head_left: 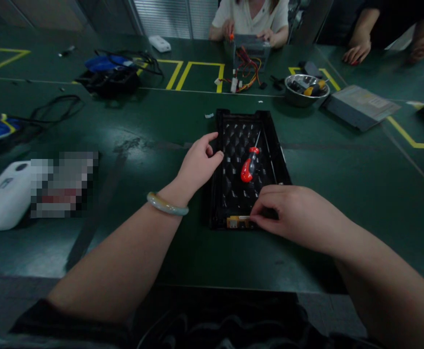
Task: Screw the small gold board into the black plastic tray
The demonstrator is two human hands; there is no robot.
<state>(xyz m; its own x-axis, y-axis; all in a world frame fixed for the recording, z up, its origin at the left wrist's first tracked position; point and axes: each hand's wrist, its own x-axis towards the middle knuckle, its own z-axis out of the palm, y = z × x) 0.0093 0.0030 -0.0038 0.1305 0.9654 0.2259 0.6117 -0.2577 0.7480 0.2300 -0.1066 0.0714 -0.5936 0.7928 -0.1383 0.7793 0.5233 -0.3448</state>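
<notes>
A black rectangular panel (pixel 229 194) with a quilted inside and raised edges lies on the green table. On it rests a screwdriver (pixel 248 167) with a red and black handle, its shaft pointing away from me. My left hand (pixel 201 162) is at the panel's left edge, thumb and index finger apart, holding nothing. At the near edge of the panel sits a small yellow circuit board (pixel 233 222). My right hand (pixel 288 213) pinches the right end of this board between thumb and fingers.
A metal bowl (pixel 299 101) of tools and a flat grey metal part (pixel 364 106) stand back right. Across the table, a person handles a grey box (pixel 257 51) with coloured wires; another person's hands are far right. Blue tools with cables and a white device (pixel 6 198) lie left.
</notes>
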